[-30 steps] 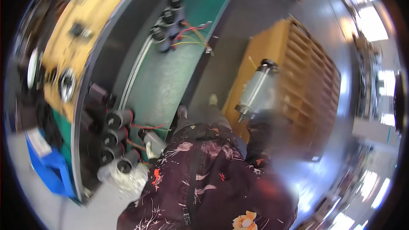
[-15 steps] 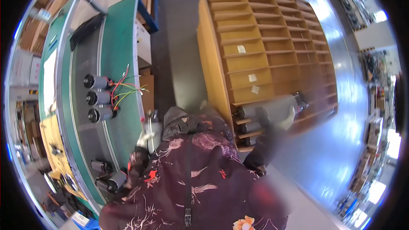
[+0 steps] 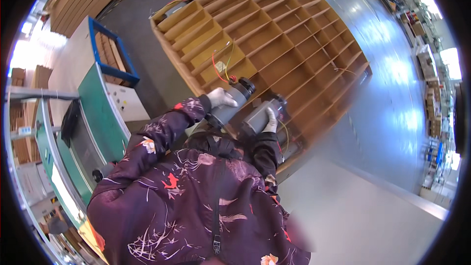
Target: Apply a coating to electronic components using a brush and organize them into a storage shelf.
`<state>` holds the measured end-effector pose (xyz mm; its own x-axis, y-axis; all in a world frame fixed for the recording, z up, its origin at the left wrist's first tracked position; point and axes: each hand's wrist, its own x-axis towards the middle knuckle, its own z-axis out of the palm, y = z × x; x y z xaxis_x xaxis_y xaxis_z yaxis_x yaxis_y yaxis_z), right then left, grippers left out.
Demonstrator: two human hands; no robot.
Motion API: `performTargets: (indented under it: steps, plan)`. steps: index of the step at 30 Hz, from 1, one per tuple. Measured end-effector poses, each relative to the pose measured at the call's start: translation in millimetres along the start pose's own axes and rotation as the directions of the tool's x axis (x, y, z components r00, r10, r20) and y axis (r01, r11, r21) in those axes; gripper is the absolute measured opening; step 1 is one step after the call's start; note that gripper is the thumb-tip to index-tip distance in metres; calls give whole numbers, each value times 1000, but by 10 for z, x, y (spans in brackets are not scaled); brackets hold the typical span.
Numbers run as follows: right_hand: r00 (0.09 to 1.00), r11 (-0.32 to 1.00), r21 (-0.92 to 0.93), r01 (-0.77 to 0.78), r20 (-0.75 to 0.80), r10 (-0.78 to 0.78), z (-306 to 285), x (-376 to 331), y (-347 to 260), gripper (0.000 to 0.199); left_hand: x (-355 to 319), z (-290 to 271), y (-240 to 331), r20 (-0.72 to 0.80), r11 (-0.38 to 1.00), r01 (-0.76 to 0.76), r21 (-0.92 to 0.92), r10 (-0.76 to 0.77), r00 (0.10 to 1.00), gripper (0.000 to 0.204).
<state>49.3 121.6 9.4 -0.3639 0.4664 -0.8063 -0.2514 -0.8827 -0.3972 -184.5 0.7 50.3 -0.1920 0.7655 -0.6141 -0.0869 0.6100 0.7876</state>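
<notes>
I see white-gloved left hand (image 3: pixel 222 98) curled round smooth grey black-capped cylinder (image 3: pixel 230 108), 12 o'clock from jacket zip (image 3: pixel 216 206) | white-gloved right hand (image 3: pixel 270 119) gripping matching cylinder (image 3: pixel 256 117), 1 o'clock | brown thin-walled gridded box (image 3: pixel 296 53) beneath

Bright, bluish glare on floor (image 3: pixel 392 98), fisheye-bent edges (corners black)

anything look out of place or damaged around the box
Nothing looks spilled or plainly damaged. The one untidy bit: loose red and yellow-green wires from the grey cylinder in the left hand trail freely over the divided box, near a white slip in a compartment.
</notes>
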Motion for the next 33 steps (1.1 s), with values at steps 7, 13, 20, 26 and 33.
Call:
performTargets:
  steps: [7, 13, 20, 26, 33]
  plan:
    - [919, 836, -494, 239, -164, -359, 170, 475, 138, 57, 1015, 183, -118, -9, 979, 92, 181, -92, 996, 48]
    - [755, 491, -868, -78, -373, -539, 115, 868, 285, 78, 1065, 331, 237, -192, 821, 164, 547, -68, 979, 76]
    - [745, 158, -962, -222, -272, -609, 327, 886, 300, 68, 1206, 396, 313, -112, 748, 162, 644, -117, 987, 66]
    - [902, 368, -832, 415, 430, -45, 730, -359, -1449, 29, 742, 946, 515, -165, 771, 31, 636, 97, 982, 58]
    - [542, 558, 13, 830, 220, -811, 947, -416, -4007, 30, 1033, 1834, -103, -142, 738, 22, 675, 101, 985, 46]
